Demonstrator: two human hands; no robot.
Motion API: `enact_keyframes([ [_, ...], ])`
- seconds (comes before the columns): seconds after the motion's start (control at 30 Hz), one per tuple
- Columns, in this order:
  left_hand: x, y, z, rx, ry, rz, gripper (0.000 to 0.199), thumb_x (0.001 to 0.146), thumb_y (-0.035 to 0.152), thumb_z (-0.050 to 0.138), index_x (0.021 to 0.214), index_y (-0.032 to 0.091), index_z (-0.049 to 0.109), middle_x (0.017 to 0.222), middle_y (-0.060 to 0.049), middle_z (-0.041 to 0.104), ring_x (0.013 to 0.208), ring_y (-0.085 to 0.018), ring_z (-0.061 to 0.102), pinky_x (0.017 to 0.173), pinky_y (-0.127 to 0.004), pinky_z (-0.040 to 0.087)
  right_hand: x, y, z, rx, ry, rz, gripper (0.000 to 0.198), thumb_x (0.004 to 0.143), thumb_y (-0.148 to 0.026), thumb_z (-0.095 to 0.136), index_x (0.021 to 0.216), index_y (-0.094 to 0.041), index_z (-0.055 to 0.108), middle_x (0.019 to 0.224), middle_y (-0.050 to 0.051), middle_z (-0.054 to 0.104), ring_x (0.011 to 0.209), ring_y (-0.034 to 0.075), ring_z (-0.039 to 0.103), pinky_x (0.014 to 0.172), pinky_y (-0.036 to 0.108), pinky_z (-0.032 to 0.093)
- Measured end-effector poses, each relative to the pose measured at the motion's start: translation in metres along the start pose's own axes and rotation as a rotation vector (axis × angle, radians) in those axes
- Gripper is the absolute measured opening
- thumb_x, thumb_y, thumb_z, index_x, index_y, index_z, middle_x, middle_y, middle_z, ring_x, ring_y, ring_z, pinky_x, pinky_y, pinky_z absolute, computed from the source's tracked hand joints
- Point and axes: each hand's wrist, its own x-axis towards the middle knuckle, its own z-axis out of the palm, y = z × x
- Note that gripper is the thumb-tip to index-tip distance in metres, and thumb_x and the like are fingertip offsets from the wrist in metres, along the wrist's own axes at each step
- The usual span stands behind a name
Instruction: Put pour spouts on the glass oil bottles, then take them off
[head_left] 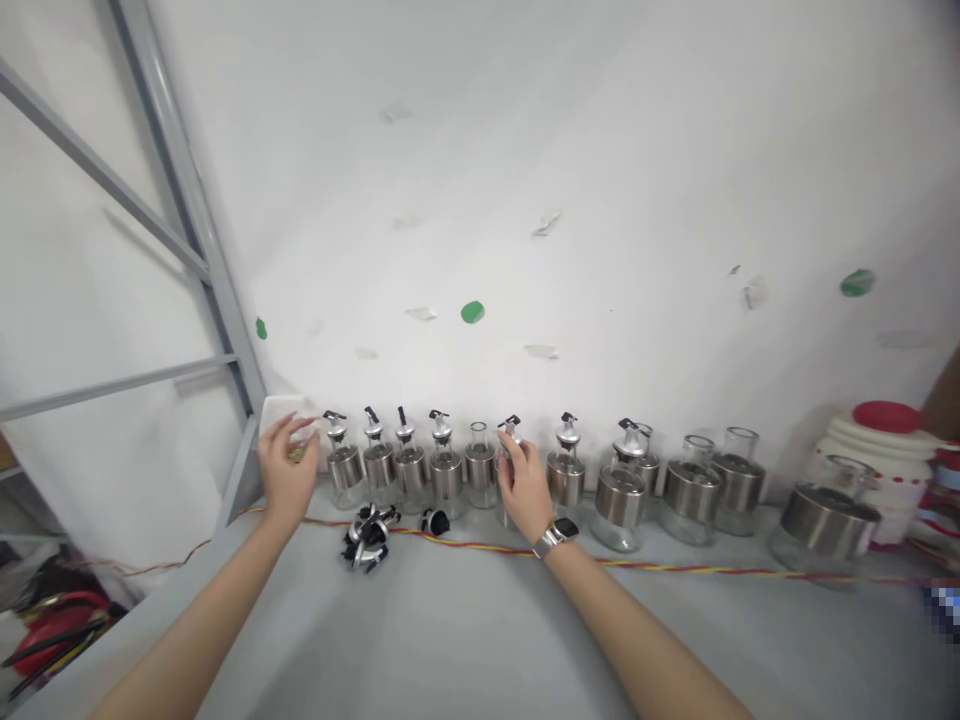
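Observation:
My left hand [287, 468] is at the left end of a row of glass oil bottles, its fingers apart and holding nothing. Nearest to it stands a bottle with a steel band [346, 468] and a pourer stopper. My right hand [527, 490], with a watch on the wrist, is closed around a bottle in mid-row and hides most of it; its pourer stopper [511, 424] shows above the fingers. Just left of that, a bottle [480, 472] has an open neck. Loose pourer stoppers [367, 535] lie in a pile before the row, with a single stopper [435, 522] beside them.
More bottles [694, 490] stand to the right, several without stoppers. A white jar with a red lid [885, 440] is at the far right. A twisted red and yellow cord [487, 547] crosses the grey table [450, 640]. Left, a metal frame [217, 250] meets the wall.

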Motion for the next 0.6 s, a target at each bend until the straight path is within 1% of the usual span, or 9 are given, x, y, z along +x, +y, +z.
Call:
enact_keyframes([
  [0.03, -0.008, 0.004, -0.005, 0.011, -0.048, -0.001, 0.039, 0.085, 0.037, 0.031, 0.114, 0.014, 0.045, 0.124, -0.014, 0.041, 0.116, -0.026, 0.039, 0.089, -0.039, 0.040, 0.000, 0.000, 0.000, 0.000, -0.001, 0.000, 0.038, 0.087, -0.019, 0.037, 0.124, -0.020, 0.041, 0.098, 0.010, 0.049, 0.086, 0.022, 0.051, 0.076, 0.039, 0.046],
  [0.1, -0.029, 0.012, -0.012, 0.026, -0.244, 0.032, 0.032, 0.083, 0.039, 0.036, 0.101, 0.017, 0.052, 0.098, -0.007, 0.057, 0.091, -0.021, 0.056, 0.076, -0.032, 0.047, 0.000, 0.001, 0.001, 0.001, -0.001, 0.000, 0.038, 0.087, -0.019, 0.037, 0.124, -0.020, 0.041, 0.097, 0.010, 0.048, 0.086, 0.022, 0.051, 0.077, 0.039, 0.045],
  [0.17, -0.058, 0.022, -0.017, 0.045, -0.485, 0.078, 0.024, 0.077, 0.042, 0.048, 0.084, 0.021, 0.059, 0.072, 0.000, 0.060, 0.066, -0.017, 0.059, 0.060, -0.027, 0.048, -0.001, 0.001, 0.001, 0.002, 0.001, 0.000, 0.038, 0.087, -0.018, 0.036, 0.125, -0.020, 0.041, 0.097, 0.010, 0.048, 0.087, 0.022, 0.051, 0.077, 0.039, 0.045],
  [0.2, -0.072, 0.027, -0.018, 0.063, -0.571, 0.094, 0.022, 0.073, 0.042, 0.053, 0.081, 0.022, 0.060, 0.068, 0.002, 0.059, 0.059, -0.017, 0.058, 0.055, -0.026, 0.047, -0.001, 0.001, 0.002, 0.003, 0.002, 0.000, 0.038, 0.087, -0.018, 0.036, 0.125, -0.020, 0.040, 0.097, 0.010, 0.048, 0.088, 0.022, 0.051, 0.077, 0.039, 0.045],
  [0.27, -0.097, 0.036, -0.020, 0.124, -0.674, 0.127, 0.026, 0.067, 0.041, 0.061, 0.087, 0.024, 0.061, 0.079, 0.000, 0.058, 0.064, -0.019, 0.059, 0.058, -0.029, 0.047, -0.001, 0.001, 0.002, 0.003, 0.004, -0.001, 0.039, 0.087, -0.018, 0.036, 0.125, -0.021, 0.040, 0.098, 0.011, 0.048, 0.088, 0.022, 0.051, 0.077, 0.040, 0.045],
  [0.33, -0.111, 0.043, -0.022, 0.337, -0.750, 0.211, 0.029, 0.073, 0.036, 0.055, 0.099, 0.023, 0.057, 0.092, -0.005, 0.054, 0.080, -0.023, 0.057, 0.065, -0.032, 0.047, -0.001, 0.001, 0.002, 0.006, 0.003, -0.003, 0.039, 0.087, -0.018, 0.036, 0.126, -0.021, 0.039, 0.099, 0.011, 0.048, 0.088, 0.022, 0.051, 0.077, 0.040, 0.045],
  [0.37, -0.114, 0.045, -0.023, 0.428, -0.755, 0.231, 0.030, 0.075, 0.034, 0.052, 0.103, 0.022, 0.055, 0.096, -0.007, 0.052, 0.085, -0.023, 0.056, 0.068, -0.032, 0.046, -0.001, 0.002, 0.002, 0.008, 0.002, -0.004, 0.040, 0.087, -0.018, 0.036, 0.126, -0.021, 0.038, 0.100, 0.011, 0.048, 0.088, 0.022, 0.051, 0.077, 0.039, 0.045],
  [0.47, -0.112, 0.044, -0.024, 0.613, -0.733, 0.274, 0.031, 0.079, 0.025, 0.045, 0.108, 0.020, 0.052, 0.100, -0.010, 0.050, 0.092, -0.025, 0.053, 0.071, -0.034, 0.046, -0.001, 0.002, 0.002, 0.014, -0.006, -0.006, 0.040, 0.087, -0.018, 0.036, 0.126, -0.021, 0.038, 0.101, 0.011, 0.049, 0.088, 0.022, 0.051, 0.077, 0.039, 0.045],
  [0.6, -0.105, 0.033, -0.023, 0.638, -0.798, 0.355, 0.034, 0.074, 0.010, 0.046, 0.102, 0.025, 0.058, 0.100, -0.007, 0.054, 0.094, -0.022, 0.053, 0.075, -0.033, 0.045, 0.000, 0.002, 0.002, 0.015, -0.012, 0.005, 0.039, 0.087, -0.018, 0.036, 0.126, -0.019, 0.039, 0.101, 0.012, 0.048, 0.088, 0.022, 0.051, 0.078, 0.039, 0.045],
])
